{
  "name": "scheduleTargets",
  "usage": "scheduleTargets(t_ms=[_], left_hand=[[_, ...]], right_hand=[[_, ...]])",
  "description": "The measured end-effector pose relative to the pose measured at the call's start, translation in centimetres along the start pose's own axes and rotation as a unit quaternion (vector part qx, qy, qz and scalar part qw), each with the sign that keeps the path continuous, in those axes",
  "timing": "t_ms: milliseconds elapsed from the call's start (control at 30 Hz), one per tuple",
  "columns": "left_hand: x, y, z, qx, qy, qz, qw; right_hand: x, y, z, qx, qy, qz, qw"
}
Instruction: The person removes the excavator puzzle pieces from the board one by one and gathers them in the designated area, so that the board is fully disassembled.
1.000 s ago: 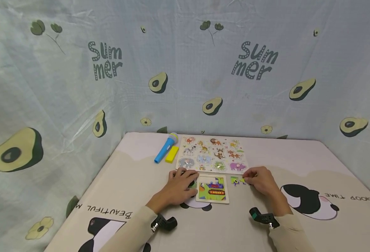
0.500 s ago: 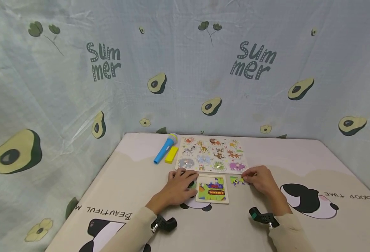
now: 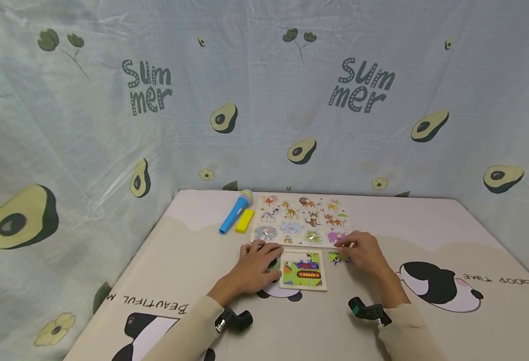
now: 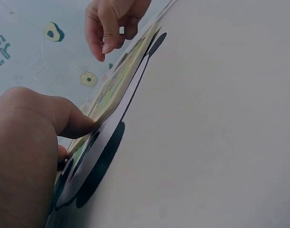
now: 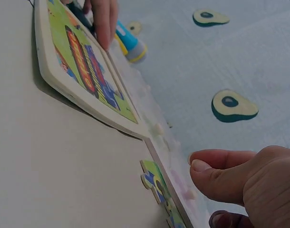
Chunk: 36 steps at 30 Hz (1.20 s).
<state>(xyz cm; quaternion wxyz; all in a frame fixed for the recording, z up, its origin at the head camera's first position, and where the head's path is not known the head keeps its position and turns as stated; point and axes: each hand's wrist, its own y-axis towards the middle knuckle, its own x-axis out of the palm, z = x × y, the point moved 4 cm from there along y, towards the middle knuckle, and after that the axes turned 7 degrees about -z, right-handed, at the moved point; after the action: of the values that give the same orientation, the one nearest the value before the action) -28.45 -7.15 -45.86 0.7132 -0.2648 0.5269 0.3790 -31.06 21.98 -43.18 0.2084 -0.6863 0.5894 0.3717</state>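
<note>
My left hand (image 3: 257,268) rests at the left side of a small framed picture puzzle (image 3: 302,289), its thumb and fingers touching the frame. In the left wrist view, the thumb of this hand (image 4: 31,137) lies against the frame edge (image 4: 117,99). My right hand (image 3: 367,254) hovers by a flat green and purple jigsaw piece (image 3: 336,258). In the right wrist view, the loosely bent thumb and index finger of that hand (image 5: 240,178) come together with nothing visible between them, off the jigsaw piece (image 5: 157,183). The frame's upper left part shows a pale, unfilled area.
Behind the frame lies a large animal peg board (image 3: 300,217). To its left are a yellow block (image 3: 245,221) and a blue toy microphone (image 3: 234,214). A patterned cloth (image 3: 264,90) hangs behind the table.
My right hand has lifted off the jigsaw piece and shifted slightly left and away from me. More of the piece shows. The left hand has stayed at the frame.
</note>
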Motion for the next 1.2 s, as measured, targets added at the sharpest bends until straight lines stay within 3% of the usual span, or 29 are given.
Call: scheduleTargets(t_ms=[267,567,767,1200], left_hand=[[0.2,0.0,-0.1,-0.001,-0.001,-0.001,1.0000],[0.1,0.0,0.0,-0.003,-0.001,-0.001,1.0000],[0.1,0.0,0.0,-0.003,-0.004,-0.001,1.0000],[-0.1,-0.1,0.0,-0.002,-0.002,-0.006,1.0000]], right_hand=[[1.6,0.3,-2.1,-0.023,-0.009,-0.026,0.9993],[2.9,0.3,-3.3,-0.006,-0.027,-0.042,0.9988],[3.6,0.5,-4.1,-0.043,-0.026,-0.048,0.9976],[5.0,0.4,-4.6,-0.027,-0.048,-0.081,0.9952]])
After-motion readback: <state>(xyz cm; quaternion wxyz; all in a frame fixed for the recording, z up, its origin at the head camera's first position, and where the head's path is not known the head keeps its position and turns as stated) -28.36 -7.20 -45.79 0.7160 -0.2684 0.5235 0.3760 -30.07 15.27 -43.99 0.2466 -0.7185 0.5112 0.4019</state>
